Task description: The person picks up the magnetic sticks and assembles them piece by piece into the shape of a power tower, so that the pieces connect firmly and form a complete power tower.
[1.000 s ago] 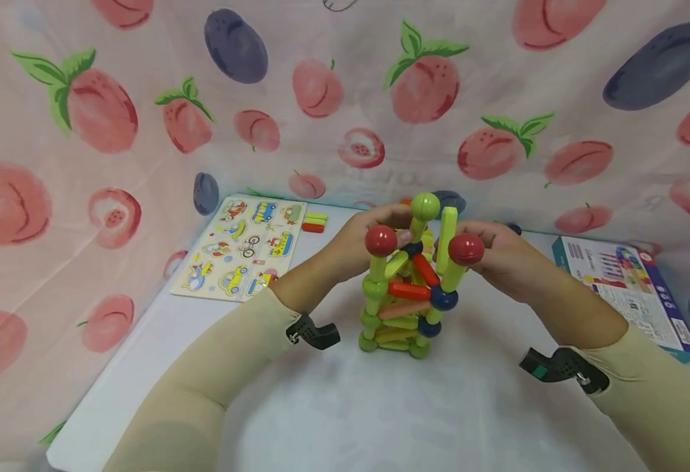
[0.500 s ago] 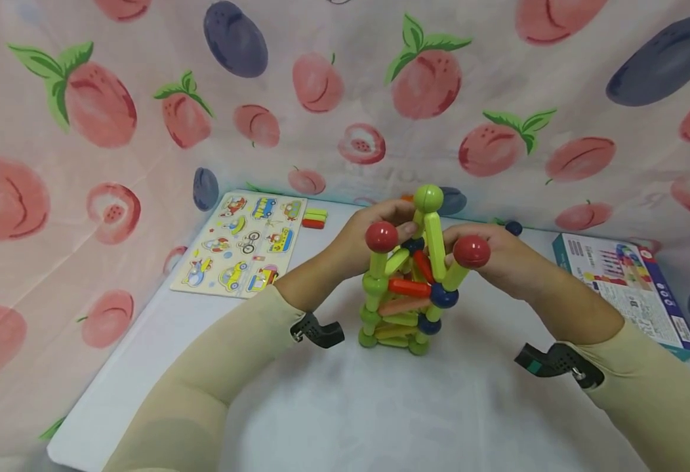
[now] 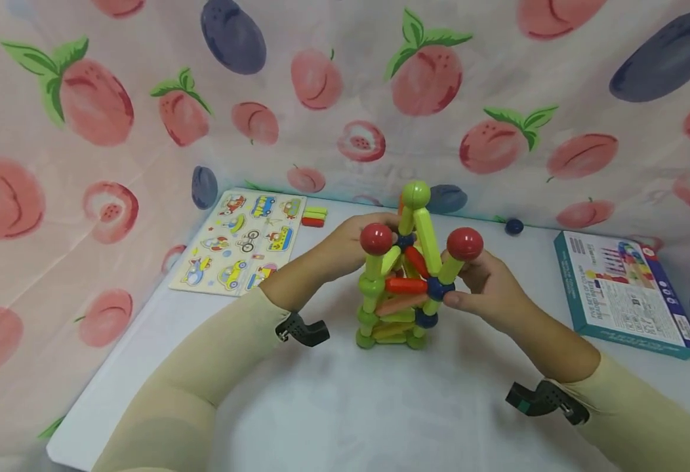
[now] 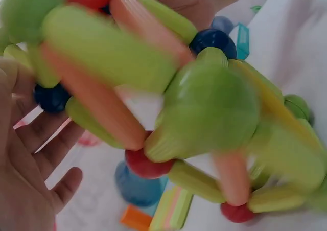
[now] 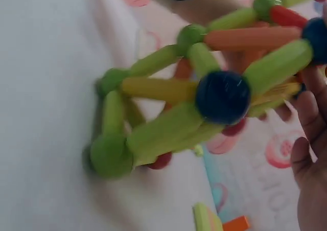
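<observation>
A magnetic stick-and-ball tower (image 3: 401, 286) stands upright on the white table, its sticks mostly light green, red and orange. Two red balls (image 3: 465, 243) and a green ball (image 3: 417, 195) top it; a slanted green stick (image 3: 428, 241) reaches up to the green ball. My left hand (image 3: 353, 244) holds the tower's upper back left, fingertips partly hidden; in the left wrist view its lower fingers (image 4: 53, 144) spread free. My right hand (image 3: 492, 292) grips the upper right side, thumb against a dark blue ball (image 3: 440, 288), other fingers behind the red-topped stick.
A picture puzzle board (image 3: 235, 244) lies at the back left, with several loose sticks (image 3: 314, 217) beside it. One dark blue ball (image 3: 514, 227) rests near the back edge. A toy box (image 3: 625, 295) lies at the right. Fruit-patterned cloth (image 3: 321, 85) hangs behind the table.
The slanted green stick has swung left against the top green ball. My right hand has left that stick and moved down to the dark blue ball. My left hand has slipped slightly lower.
</observation>
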`<action>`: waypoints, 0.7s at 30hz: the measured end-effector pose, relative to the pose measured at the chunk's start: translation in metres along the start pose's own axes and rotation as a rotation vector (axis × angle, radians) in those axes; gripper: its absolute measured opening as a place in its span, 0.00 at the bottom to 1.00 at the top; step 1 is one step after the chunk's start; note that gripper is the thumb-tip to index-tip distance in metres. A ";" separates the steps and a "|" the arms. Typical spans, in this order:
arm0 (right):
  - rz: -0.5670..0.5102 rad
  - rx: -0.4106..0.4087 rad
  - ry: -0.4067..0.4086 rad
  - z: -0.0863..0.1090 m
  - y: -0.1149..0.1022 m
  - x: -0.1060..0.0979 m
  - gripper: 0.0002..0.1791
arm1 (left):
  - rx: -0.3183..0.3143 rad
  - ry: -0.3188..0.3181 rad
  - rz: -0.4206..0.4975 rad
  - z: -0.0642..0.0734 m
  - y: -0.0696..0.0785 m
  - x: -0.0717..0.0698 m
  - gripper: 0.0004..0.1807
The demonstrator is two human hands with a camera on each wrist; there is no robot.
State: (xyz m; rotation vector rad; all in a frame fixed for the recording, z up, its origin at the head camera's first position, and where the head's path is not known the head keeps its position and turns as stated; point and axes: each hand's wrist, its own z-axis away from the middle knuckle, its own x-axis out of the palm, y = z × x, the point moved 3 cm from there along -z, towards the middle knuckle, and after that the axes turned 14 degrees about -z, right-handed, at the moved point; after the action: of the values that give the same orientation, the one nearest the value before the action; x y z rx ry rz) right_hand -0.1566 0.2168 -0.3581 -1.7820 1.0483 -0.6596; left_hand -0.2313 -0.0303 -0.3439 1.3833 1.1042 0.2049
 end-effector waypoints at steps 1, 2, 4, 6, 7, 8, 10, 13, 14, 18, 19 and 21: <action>-0.013 0.018 0.025 -0.002 0.000 -0.001 0.18 | 0.004 0.023 -0.018 0.004 0.000 -0.005 0.20; -0.044 0.037 0.040 -0.004 0.000 -0.003 0.17 | 0.008 0.046 -0.032 0.008 -0.001 -0.010 0.19; -0.117 0.081 0.045 -0.012 0.003 -0.005 0.17 | 0.017 0.075 -0.044 0.019 -0.002 -0.021 0.18; -0.176 0.133 0.044 -0.019 0.007 -0.007 0.19 | 0.023 0.082 -0.059 0.031 -0.004 -0.029 0.15; -0.198 0.155 0.042 -0.023 0.009 -0.007 0.20 | 0.025 0.080 -0.065 0.037 -0.004 -0.031 0.14; -0.219 0.181 0.039 -0.027 0.012 -0.007 0.19 | 0.031 0.079 -0.064 0.042 -0.003 -0.031 0.14; -0.236 0.251 0.060 -0.034 0.018 -0.005 0.19 | 0.038 0.092 -0.088 0.053 0.001 -0.027 0.15; -0.246 0.333 0.033 -0.048 0.024 0.001 0.18 | 0.027 0.146 -0.141 0.068 0.011 -0.013 0.18; -0.264 0.361 0.007 -0.052 0.025 0.003 0.18 | 0.025 0.172 -0.159 0.072 0.016 -0.007 0.19; -0.324 0.411 -0.156 -0.065 0.028 0.007 0.20 | 0.106 0.299 -0.246 0.083 0.031 0.018 0.22; -0.324 0.405 -0.177 -0.068 0.029 0.006 0.20 | 0.159 0.332 -0.269 0.083 0.033 0.022 0.23; -0.215 0.365 -0.119 -0.071 0.035 0.000 0.20 | 0.275 0.401 -0.292 0.083 0.031 0.024 0.26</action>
State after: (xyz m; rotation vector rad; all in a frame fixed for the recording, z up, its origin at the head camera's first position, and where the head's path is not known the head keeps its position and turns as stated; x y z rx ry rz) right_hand -0.2259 0.1781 -0.3598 -1.6002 0.6145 -0.8089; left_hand -0.1452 -0.0619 -0.3456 1.4352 1.7053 0.1227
